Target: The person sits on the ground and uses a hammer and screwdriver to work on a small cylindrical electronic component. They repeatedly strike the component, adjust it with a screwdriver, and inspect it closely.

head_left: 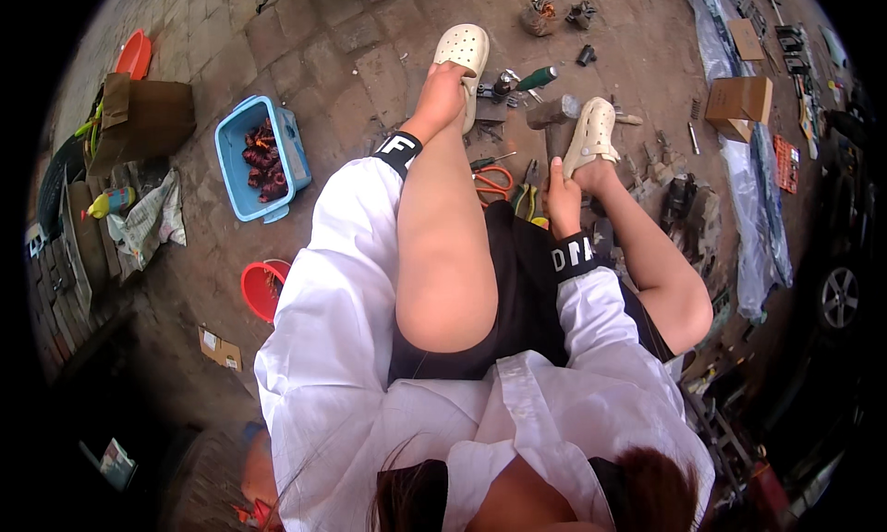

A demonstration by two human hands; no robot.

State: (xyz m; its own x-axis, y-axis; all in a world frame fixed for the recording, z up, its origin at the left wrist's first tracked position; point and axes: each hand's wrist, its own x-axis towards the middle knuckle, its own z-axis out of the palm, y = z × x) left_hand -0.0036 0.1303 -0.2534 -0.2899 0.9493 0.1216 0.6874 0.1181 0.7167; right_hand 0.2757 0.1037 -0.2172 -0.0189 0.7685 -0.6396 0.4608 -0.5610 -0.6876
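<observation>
My left hand (440,99) is at my left ankle, beside a cream clog (462,48). Its fingers curl inward, and whatever they hold is hidden by the foot. Just right of that clog, a green-handled tool (536,78) leans by a small metal part (504,85) on a dark metal block (491,112). My right hand (563,199) is closed round the handle of a hammer (553,113), whose heavy head lies left of the other cream clog (592,134). Between my legs lie orange-handled scissors (496,183) and pliers (528,185).
At left stand a blue basin (300,167) with reddish-copper coiled pieces (264,160), a red bucket (254,290) and a cardboard box (152,116). Bags of scrap (539,16) sit ahead. To the right are metal scraps (679,199), a brown carton (739,99) and plastic sheeting (753,227).
</observation>
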